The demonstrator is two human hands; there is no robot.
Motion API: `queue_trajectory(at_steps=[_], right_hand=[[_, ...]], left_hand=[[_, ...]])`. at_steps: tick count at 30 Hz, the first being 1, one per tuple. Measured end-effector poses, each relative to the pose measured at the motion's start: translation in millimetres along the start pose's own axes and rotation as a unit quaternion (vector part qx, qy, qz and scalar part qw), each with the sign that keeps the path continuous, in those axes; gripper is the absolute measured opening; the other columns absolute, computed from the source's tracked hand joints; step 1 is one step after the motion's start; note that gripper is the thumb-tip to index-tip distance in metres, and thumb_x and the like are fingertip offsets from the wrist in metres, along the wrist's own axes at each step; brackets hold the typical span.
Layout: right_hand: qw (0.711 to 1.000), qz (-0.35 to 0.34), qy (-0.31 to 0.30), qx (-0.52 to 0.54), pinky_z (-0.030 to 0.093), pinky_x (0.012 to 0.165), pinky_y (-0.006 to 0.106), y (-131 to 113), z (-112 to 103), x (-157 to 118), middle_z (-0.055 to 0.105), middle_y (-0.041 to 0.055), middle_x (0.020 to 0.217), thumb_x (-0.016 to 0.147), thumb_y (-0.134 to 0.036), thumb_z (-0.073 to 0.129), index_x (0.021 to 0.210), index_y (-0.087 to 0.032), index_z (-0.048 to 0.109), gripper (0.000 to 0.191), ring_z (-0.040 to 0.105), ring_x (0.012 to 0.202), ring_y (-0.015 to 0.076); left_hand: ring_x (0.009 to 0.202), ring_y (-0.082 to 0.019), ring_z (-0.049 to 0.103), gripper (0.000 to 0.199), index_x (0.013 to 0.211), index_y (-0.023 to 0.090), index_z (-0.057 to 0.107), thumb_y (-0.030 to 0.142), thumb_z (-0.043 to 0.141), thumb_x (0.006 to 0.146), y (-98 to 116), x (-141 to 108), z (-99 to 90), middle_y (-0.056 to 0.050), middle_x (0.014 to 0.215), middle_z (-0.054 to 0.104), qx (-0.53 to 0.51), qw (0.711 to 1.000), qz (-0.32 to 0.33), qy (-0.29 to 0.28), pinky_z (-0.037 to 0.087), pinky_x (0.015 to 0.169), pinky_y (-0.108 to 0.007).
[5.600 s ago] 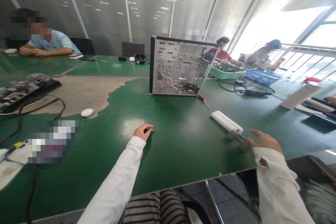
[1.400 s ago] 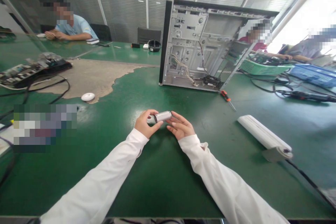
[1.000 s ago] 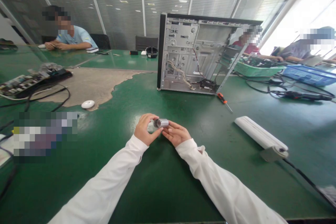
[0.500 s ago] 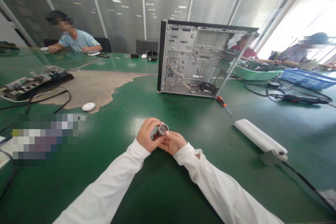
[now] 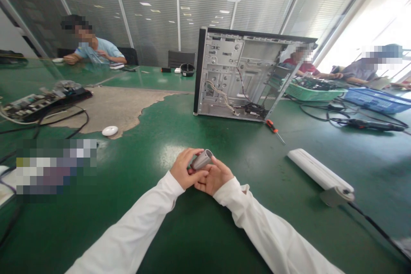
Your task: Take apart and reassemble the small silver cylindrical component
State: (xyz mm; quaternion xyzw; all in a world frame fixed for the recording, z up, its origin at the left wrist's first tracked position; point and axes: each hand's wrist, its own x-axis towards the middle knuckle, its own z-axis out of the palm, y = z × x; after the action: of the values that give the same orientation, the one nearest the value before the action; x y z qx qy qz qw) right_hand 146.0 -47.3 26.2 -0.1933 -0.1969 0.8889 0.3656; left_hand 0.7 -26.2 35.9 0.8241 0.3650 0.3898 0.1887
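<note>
Two bare hands meet around a grey hollow cylinder [image 5: 202, 160] above the near part of the table. The left hand [image 5: 187, 168] grasps its side, fingers behind and thumb in front; the right hand [image 5: 215, 176] cups close beneath, palm upward, one fingertip at the rim. Whether that hand truly grips, I cannot tell. The cylinder tilts, open end up and toward the right, its lower end hidden by fingers.

If the left hand loosened, the smooth, rounded wall could slip, and a dropped tube might roll across the tabletop. Anything loose inside could spill if the mouth tipped downward; the contents are not visible.

The cylinder looks metallic, with a satin sheen and a circular lip. Beneath, the green tabletop [image 5: 231, 137] is glossy, with a ragged-edged, matt brown patch [image 5: 128, 100] to the left. A smooth white oval disc [image 5: 110, 130] lies by that patch. Rightward rests a long white bar [image 5: 316, 168] with a grey bracket [image 5: 337, 197]. Farther off, an orange-and-black screwdriver [image 5: 272, 126] lies beside an open computer case [image 5: 221, 53] of stamped sheet metal, boxy and upright.
</note>
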Motion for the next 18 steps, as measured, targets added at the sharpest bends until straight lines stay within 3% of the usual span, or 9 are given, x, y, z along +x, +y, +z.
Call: queue_trajectory(at_steps=[7,13,18], right_hand=[[0.999,-0.036,-0.021,0.013,0.039,0.076,0.030,-2,-3,-1,0.061,0.0089,0.088,0.073,-0.049,0.039,0.093,-0.012,0.055,0.045,0.055,0.078,0.0146],[0.996,-0.058,-0.074,-0.002,0.039,0.078,0.030,-3,-7,-4,0.060,0.0078,0.088,0.065,-0.050,0.050,0.095,-0.010,0.055,0.051,0.054,0.082,0.0153],[0.985,-0.097,-0.122,-0.070,0.038,0.082,0.029,-6,-2,-7,0.057,0.0070,0.098,0.054,-0.035,0.067,0.104,-0.014,0.051,0.057,0.053,0.085,0.0134]], left_hand=[[0.095,-0.020,0.051,0.044,0.109,0.018,0.043,0.030,0.054,0.069,0,-2,-2.8,-0.008,0.103,0.054,-0.051,0.998,-0.025,-0.009,0.040,0.084,-0.035],[0.092,-0.019,0.051,0.034,0.108,0.018,0.044,0.034,0.034,0.080,-5,-1,-3.3,-0.007,0.096,0.055,-0.159,0.986,-0.048,0.010,0.039,0.081,-0.034],[0.089,-0.019,0.051,0.037,0.107,0.015,0.045,0.037,0.030,0.082,-13,-1,-0.7,-0.008,0.092,0.055,-0.238,0.968,-0.076,0.033,0.038,0.079,-0.033]])
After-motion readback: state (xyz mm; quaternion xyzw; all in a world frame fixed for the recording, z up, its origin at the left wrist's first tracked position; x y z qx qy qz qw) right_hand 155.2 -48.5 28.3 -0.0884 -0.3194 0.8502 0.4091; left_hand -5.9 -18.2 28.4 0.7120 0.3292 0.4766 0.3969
